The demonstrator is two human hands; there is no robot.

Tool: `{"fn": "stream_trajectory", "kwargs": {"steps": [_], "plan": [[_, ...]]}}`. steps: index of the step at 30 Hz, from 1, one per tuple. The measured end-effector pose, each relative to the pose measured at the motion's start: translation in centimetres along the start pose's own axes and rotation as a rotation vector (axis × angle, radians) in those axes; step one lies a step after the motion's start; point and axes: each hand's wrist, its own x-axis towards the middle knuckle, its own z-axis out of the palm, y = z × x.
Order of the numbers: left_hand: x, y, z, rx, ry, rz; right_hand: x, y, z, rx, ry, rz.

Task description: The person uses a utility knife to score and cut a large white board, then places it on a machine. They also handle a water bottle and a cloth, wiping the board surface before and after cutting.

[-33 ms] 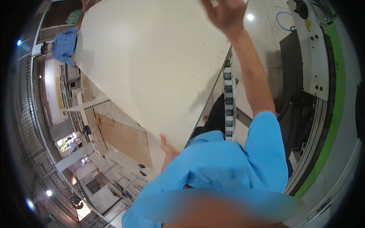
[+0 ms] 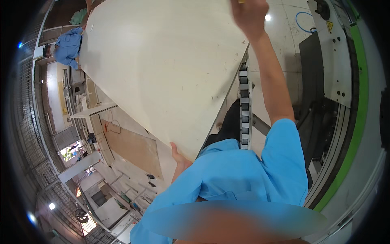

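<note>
My 2 hands grip the pale board (image 2: 162, 69): left hand (image 2: 178, 156) clasps its near corner, right hand (image 2: 248, 14) its far edge; it is lifted, not yet set down.

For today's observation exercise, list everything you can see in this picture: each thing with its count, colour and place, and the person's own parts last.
board: one, cream, large, fills the upper middle.
roller rail: one, grey with black rollers, beside the board's right edge.
machine: one, white with green trim, far right.
hose: one, blue, on the floor at top right.
co-worker: one, blue shirt, at the board's far end, upper left.
brown panel: one, lower left.
left hand: grips the board's near corner.
right hand: on the board's right edge at the top.
</note>
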Motion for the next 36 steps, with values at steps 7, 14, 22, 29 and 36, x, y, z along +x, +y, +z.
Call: {"fn": "stream_trajectory", "kwargs": {"steps": [7,14,22,29,36], "plan": [[2.2,0.2,1.6,-0.058,-0.005,0.004,-4.5,14.0,-0.7,-0.050,0.170,0.924],[1.8,0.2,1.4,0.007,-0.055,0.028,-6.1,18.9,2.8,0.144,0.143,1.009],[2.3,-0.1,1.5,-0.019,-0.073,0.080,-4.1,19.3,4.7,0.159,0.138,1.047],[1.9,-0.2,1.7,0.001,-0.029,0.092,-4.2,19.6,4.6,0.173,0.132,1.053],[2.5,-0.4,0.8,0.018,-0.048,0.090,-4.0,19.7,4.9,0.147,0.139,1.055]]}}
